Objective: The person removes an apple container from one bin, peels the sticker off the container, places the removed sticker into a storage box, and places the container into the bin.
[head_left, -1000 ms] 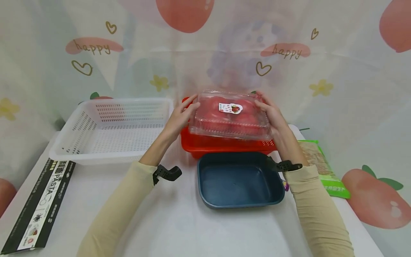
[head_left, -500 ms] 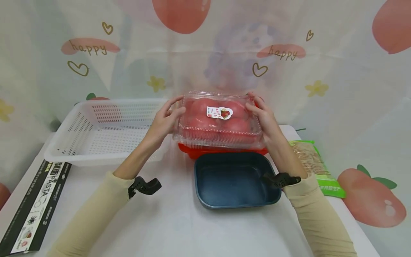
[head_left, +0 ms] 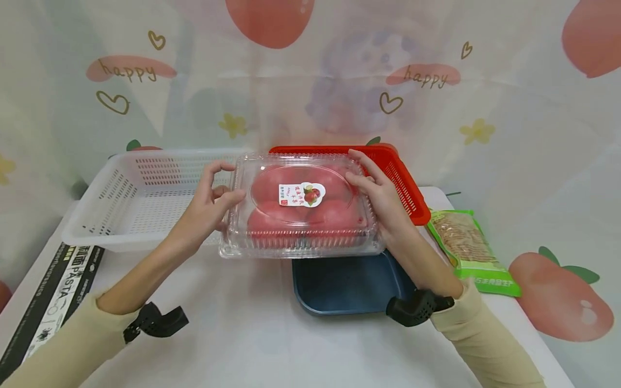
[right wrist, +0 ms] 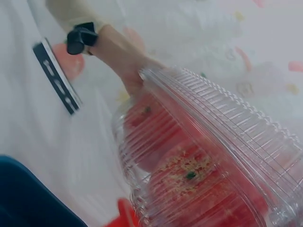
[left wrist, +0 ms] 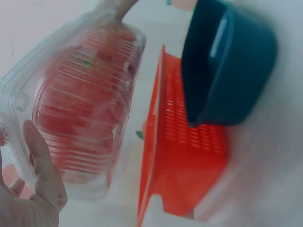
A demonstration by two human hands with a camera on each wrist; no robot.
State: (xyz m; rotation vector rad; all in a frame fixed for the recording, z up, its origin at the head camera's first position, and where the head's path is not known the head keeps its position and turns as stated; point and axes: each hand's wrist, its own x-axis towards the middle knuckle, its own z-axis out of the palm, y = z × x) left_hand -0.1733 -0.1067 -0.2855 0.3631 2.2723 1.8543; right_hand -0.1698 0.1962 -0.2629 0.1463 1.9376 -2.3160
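Both hands hold a clear plastic box [head_left: 303,237] of round red fruit, with a white label on its lid, up off the table. My left hand [head_left: 205,207] grips its left end; in the left wrist view a finger [left wrist: 40,146] presses against the clear wall. My right hand [head_left: 383,202] grips the right end, its thumb and a finger over the lid. Through the ribbed plastic in the right wrist view, the red fruit [right wrist: 189,175] shows small green stem ends. Behind the box is a red perforated basket [head_left: 409,186], and below it a dark blue basin [head_left: 349,288], both partly hidden.
A white perforated basket [head_left: 111,237] stands at the left. In front of it lies a black and white pasta box [head_left: 60,293], partly covered by the left sleeve. A green-edged food bag [head_left: 468,245] lies at the right table edge. A printed curtain hangs behind.
Both hands have carried the clear box leftward and nearer, from over the red basket to above the table in front of it. More of the red basket shows now; the blue basin is partly covered.
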